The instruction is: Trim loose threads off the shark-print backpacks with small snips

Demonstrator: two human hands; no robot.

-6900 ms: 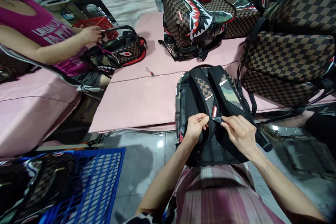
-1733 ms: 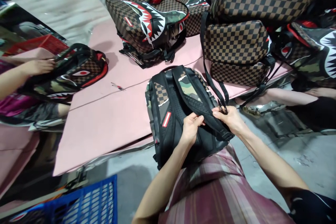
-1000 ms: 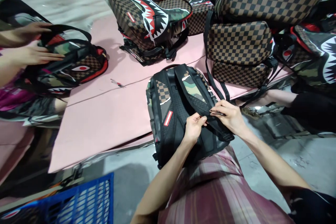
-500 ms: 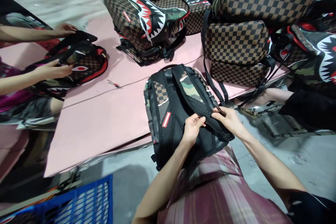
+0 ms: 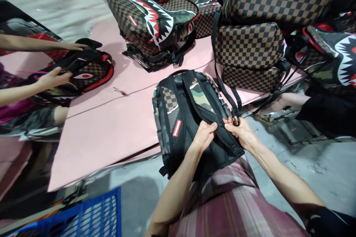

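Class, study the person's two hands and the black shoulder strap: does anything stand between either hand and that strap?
Nothing visible does. The left hand and the right hand both pinch the shoulder strap directly, on the backpack lying at the table edge.

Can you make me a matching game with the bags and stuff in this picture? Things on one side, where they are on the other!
Things:
1. black-strapped backpack
2. shark-mouth backpack
3. small tool
4. nearest blue crate

Places:
A. lying alone on the pink table
B. gripped by the left hand and right hand
C. lower left, off the table's near edge
D. far side of the table, teeth showing

Pairs: 1-B, 2-D, 3-A, 4-C.
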